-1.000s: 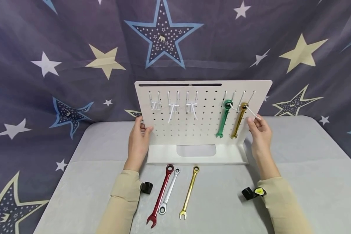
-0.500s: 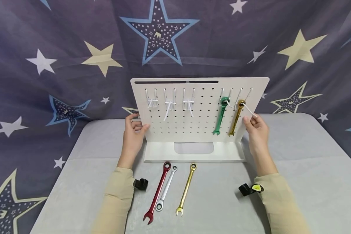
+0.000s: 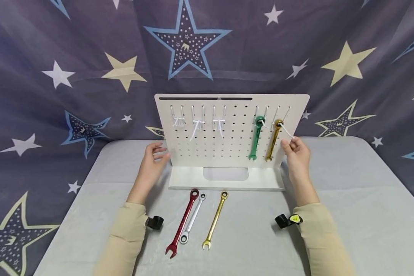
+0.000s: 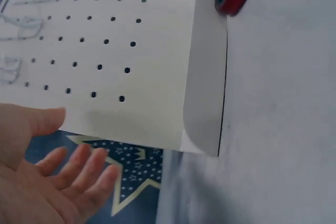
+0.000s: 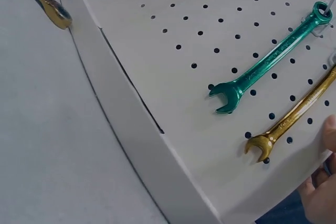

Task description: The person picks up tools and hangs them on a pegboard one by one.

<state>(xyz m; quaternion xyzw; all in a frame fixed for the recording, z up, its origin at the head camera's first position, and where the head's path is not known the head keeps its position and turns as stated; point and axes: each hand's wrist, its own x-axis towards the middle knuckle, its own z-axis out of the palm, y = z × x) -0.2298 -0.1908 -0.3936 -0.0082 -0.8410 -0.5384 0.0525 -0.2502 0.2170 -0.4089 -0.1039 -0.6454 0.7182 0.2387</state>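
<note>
A white pegboard (image 3: 224, 162) stands upright on the table. A green wrench (image 3: 256, 140) and a bronze-gold wrench (image 3: 273, 142) hang from hooks on its right side. My right hand (image 3: 298, 165) grips the board's right edge, thumb in front and fingers partly hidden behind. Just off the left edge is my left hand (image 3: 149, 168), its fingers spread loosely with nothing in them; in the left wrist view a gap shows between those fingers (image 4: 86, 177) and the board. Before the base lie a red wrench (image 3: 183, 222), a silver wrench (image 3: 193, 217) and a gold wrench (image 3: 215, 219).
Several white hooks (image 3: 198, 123) with bare prongs jut from the board's left half. The base lip (image 3: 227, 188) runs along the front, close to the loose wrenches' ring ends. A star-patterned curtain (image 3: 227, 65) hangs behind the grey-covered table (image 3: 248, 230).
My left hand has let go of the board's left edge and moved outward to the left. The right hand keeps its grip. The whole view has shifted slightly.
</note>
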